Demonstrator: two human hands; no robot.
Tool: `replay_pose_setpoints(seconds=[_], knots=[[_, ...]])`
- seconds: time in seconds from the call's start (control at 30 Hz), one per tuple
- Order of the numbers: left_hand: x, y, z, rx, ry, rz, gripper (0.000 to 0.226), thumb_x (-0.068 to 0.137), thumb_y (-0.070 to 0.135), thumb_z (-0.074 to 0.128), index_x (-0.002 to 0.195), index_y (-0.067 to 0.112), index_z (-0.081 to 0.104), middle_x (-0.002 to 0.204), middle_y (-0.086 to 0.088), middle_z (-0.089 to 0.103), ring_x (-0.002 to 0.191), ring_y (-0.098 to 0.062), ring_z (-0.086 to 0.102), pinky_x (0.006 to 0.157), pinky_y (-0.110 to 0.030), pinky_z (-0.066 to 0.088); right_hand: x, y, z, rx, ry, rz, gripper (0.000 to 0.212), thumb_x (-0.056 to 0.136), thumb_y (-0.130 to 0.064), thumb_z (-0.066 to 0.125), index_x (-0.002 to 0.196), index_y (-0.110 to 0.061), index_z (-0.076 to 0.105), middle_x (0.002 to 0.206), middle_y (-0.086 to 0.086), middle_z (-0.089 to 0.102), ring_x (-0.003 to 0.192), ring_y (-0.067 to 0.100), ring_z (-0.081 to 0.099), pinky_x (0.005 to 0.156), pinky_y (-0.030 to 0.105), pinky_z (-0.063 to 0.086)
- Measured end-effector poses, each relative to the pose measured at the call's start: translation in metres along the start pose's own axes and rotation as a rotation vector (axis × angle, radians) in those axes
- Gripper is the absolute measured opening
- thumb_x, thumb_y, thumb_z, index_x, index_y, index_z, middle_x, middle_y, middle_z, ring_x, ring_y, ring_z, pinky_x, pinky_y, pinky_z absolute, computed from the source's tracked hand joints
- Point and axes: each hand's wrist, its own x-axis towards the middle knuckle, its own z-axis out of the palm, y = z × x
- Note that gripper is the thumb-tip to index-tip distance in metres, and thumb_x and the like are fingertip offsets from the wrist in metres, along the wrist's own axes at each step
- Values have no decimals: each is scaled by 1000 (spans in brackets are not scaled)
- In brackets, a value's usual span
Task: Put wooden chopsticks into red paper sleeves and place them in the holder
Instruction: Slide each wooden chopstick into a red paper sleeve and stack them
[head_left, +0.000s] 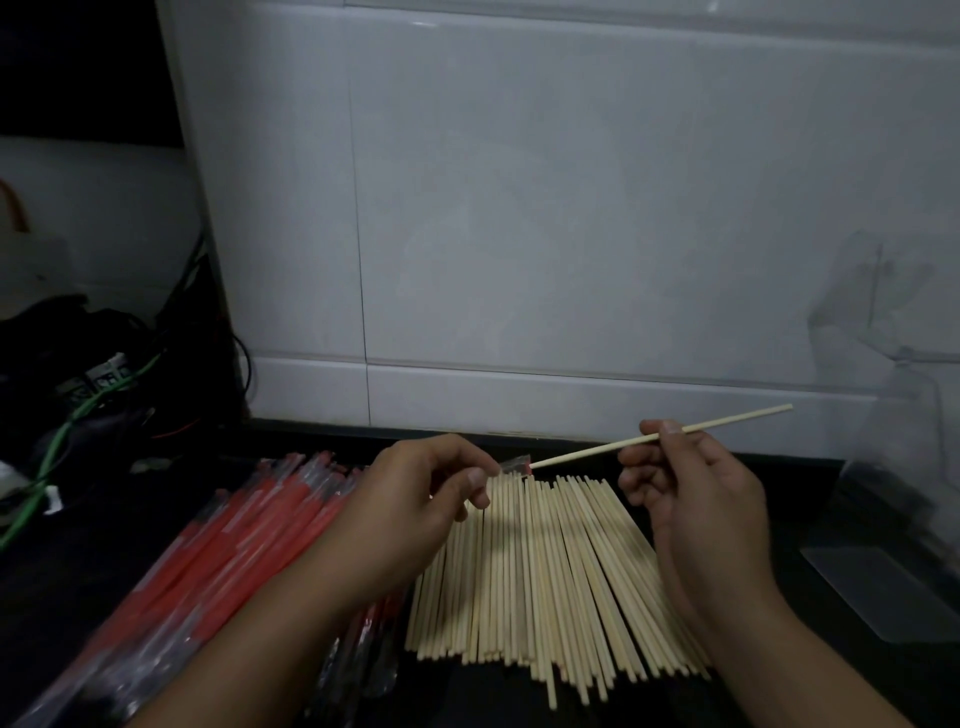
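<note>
We saw pale matt wooden chopsticks (540, 577), red sleeves (234, 540) in glossy, perhaps plastic, wrap, and smooth white wall panels (571, 208).

The pale cream wooden chopsticks (545, 577) are lying as a striped fan of light lines across the black table (779, 519). The red paper sleeves in clear glossy wrap (234, 535) are showing bright coral red with thin whitish streaks. A single pale wooden chopstick (727, 422) is matching the pile in colour, its tip meeting a red-and-clear sleeve end (515, 464). The plain white panelled wall (571, 208) is looking greyish in the dim light. A bright green cable (78, 421) is running through dark clutter.
</note>
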Motion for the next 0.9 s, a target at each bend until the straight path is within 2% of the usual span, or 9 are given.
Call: replay_pose_setpoints(seconds=[0.27, 0.9], knots=[[0, -2, 0, -3, -6, 4, 20, 97, 14, 58, 93, 30, 69, 78, 12, 71, 69, -5, 65, 67, -21, 52, -1, 0, -1, -7, 7, -1, 21, 101, -14, 47, 94, -6, 65, 64, 5, 64, 55, 12, 56, 57, 26, 44], [-3, 3, -1, -24, -20, -12, 16, 97, 17, 59, 96, 28, 70, 81, 12, 71, 73, -5, 66, 66, -14, 50, -4, 1, 0, -31, -65, 20, 22, 101, -14, 47, 93, -4, 65, 67, 9, 64, 56, 14, 57, 55, 26, 45]])
